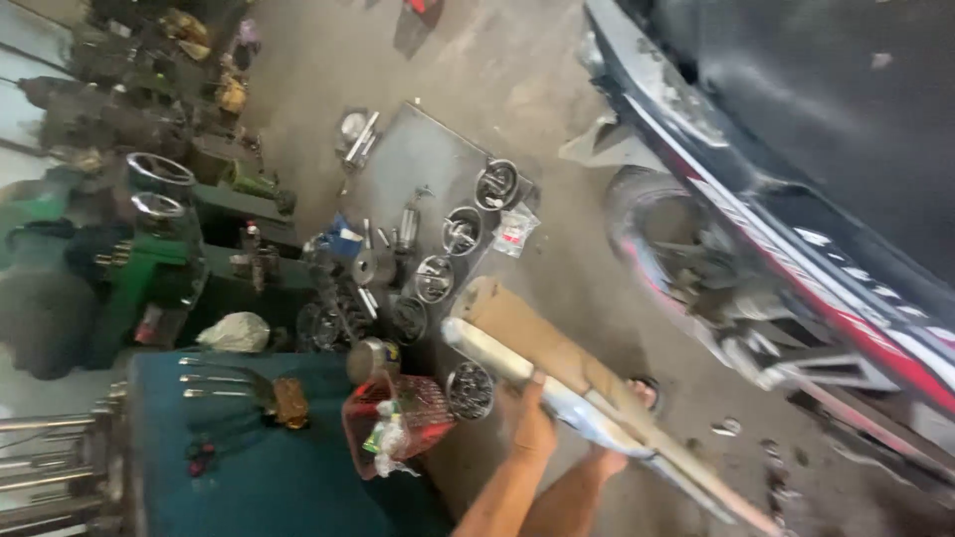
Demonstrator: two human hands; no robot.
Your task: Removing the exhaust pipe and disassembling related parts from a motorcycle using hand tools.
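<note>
A person's left hand point(534, 428) is wrapped around the near edge of a long silver exhaust pipe point(557, 398), fingers closed firmly on it from below, thumb side up. The right hand point(607, 459) sits lower, mostly hidden under the pipe; it seems to support the pipe from beneath, but how far its fingers are curled cannot be told. A long piece of brown cardboard point(557, 348) lies along the top of the pipe, touching it, and both slant from upper left down to the lower right edge of the view, held in the air above a dusty concrete floor point(497, 70). Just beside the left hand, a red wire basket point(413, 413) stands on the floor with small packets in it. Left of the basket is a teal workbench top point(259, 477) with a few wrenches point(214, 378) lying on it. Beyond the pipe's upper end, a flat grey metal sheet point(428, 159) on the floor carries several round metal bowls point(463, 229) filled with small parts. To the right, well apart from the hands, a motorcycle point(776, 179) with dark bodywork and red trim leans across the view, its rear wheel point(657, 239) near the floor.
</note>
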